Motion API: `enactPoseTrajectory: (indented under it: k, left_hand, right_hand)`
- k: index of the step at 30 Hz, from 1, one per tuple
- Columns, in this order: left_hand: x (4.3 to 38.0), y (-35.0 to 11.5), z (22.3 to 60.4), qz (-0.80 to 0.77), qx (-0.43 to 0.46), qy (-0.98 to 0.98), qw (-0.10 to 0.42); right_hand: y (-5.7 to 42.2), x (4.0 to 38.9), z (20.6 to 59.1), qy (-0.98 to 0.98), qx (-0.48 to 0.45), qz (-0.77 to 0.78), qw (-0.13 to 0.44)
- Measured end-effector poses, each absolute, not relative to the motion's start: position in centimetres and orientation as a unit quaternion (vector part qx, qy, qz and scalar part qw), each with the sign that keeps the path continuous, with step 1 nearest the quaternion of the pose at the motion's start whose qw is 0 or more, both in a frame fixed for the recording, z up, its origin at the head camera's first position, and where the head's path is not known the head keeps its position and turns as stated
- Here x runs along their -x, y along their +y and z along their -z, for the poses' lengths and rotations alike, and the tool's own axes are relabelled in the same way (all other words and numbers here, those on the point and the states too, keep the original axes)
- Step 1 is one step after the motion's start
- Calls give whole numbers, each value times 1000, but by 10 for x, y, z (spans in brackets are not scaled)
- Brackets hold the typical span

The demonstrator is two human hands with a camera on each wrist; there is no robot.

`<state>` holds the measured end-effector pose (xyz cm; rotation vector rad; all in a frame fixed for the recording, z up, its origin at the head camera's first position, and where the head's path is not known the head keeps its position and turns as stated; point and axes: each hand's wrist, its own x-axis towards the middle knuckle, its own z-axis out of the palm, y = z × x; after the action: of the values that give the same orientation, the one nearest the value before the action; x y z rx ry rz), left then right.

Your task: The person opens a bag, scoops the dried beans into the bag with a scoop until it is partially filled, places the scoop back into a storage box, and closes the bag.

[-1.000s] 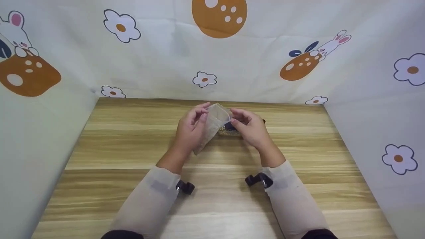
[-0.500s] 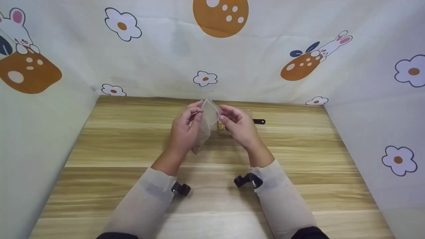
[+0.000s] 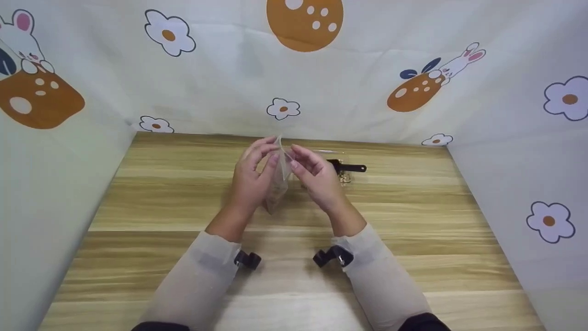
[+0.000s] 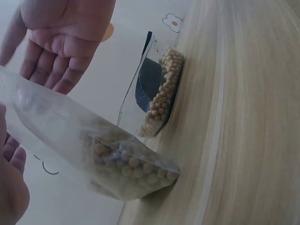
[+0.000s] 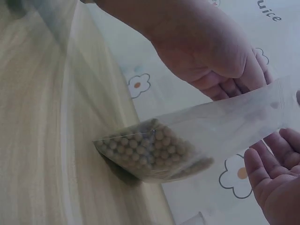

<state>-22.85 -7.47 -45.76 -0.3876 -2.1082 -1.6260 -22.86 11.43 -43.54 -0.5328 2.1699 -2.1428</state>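
A translucent plastic pouch (image 3: 277, 184), partly filled with round beige beans (image 5: 154, 145), stands tilted with its bottom at the wooden table. My left hand (image 3: 250, 177) holds the left side of its mouth between thumb and fingers. On the opposite side my right hand (image 3: 317, 179) pinches the mouth's edge. The two sides of the mouth are close together, with a narrow gap showing. Behind my right hand is a clear box (image 4: 176, 89) of similar beans, with a black scoop (image 4: 149, 84) lying in it, its handle (image 3: 356, 168) sticking out to the right.
The wood-grain table (image 3: 161, 197) is bounded by a patterned cloth (image 3: 220, 82) at the back and both sides. Each wrist carries a small black camera mount, the left one (image 3: 248, 260) and the right one (image 3: 333, 256) facing inward.
My right hand has moved left toward the left hand, which shifted slightly left too. The pouch's mouth has narrowed from wide open. More of the scoop handle now shows.
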Motion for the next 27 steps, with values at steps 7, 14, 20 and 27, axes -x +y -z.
enactPoseTrajectory:
  k: [7,14,20,27]
  left_hand:
    - [236,-84,464,662,127,-724,144]
    - [252,-89,470,711,106,-689,93]
    - [257,-89,467,726,79,-683,30]
    - [253,-92,465,754,79,-651,32]
  right_hand:
    - [110,224,437,702,181,688,32]
    - [102,219,440,735,171,656,26]
    - [98,215,444,744,168,646,15]
    - [98,215,444,762,160,627,15]
